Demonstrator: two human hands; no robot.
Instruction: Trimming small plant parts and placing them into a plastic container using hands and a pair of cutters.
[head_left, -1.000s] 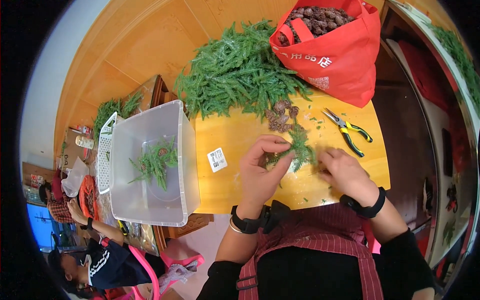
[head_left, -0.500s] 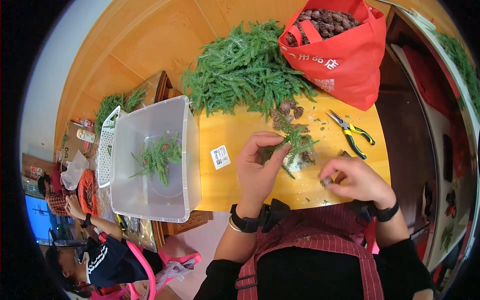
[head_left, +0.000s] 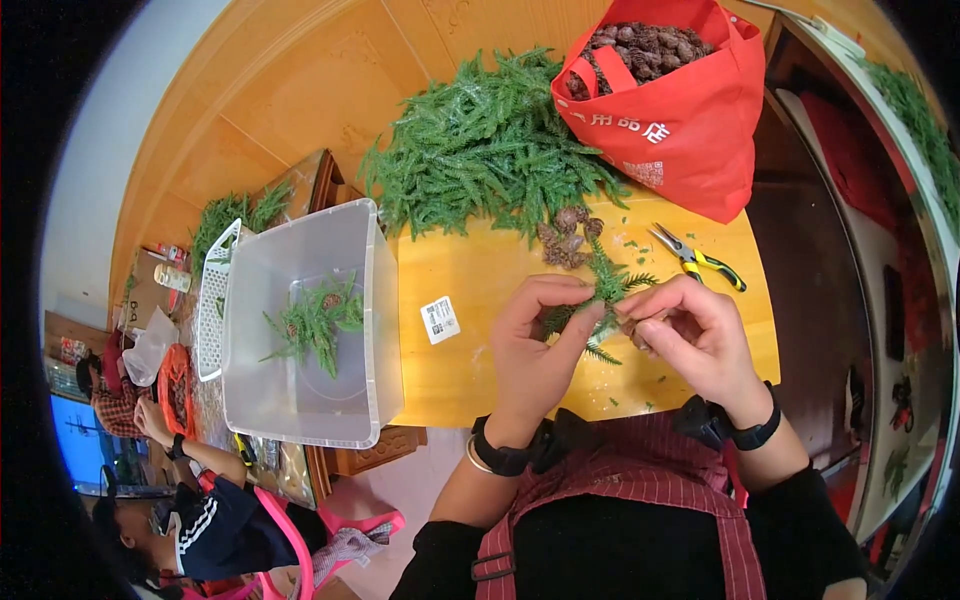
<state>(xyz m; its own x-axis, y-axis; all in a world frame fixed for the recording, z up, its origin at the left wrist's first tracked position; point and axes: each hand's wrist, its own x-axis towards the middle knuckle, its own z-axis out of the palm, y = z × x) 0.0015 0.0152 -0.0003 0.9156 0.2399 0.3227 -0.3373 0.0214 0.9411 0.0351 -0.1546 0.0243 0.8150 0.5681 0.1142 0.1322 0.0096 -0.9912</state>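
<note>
Over the table's near part, my left hand (head_left: 540,345) is closed on an artificial pine sprig (head_left: 605,272), its green tips poking out past the fingers. My right hand (head_left: 705,340) meets it from the right, thumb and fingers pinched round a small brown pinecone (head_left: 628,324) against the sprig; the fingers hide most of the cone. Several loose pinecones (head_left: 566,240) lie just beyond my hands. Long-nose pliers (head_left: 697,260) with yellow-and-black handles rest to the right, partly behind my right hand.
A large heap of green sprigs (head_left: 490,150) and a red bag (head_left: 680,140) of pinecones stand at the back. On the left, a clear plastic bin (head_left: 300,432) holds sprigs with cones (head_left: 318,325). A white label (head_left: 439,320) lies on the yellow table (head_left: 450,385). Another person (head_left: 235,530) sits at left.
My right hand has moved left and up with the pinecone, from beside the sprig to touching it. My left hand still grips the sprig, shifted slightly right.
</note>
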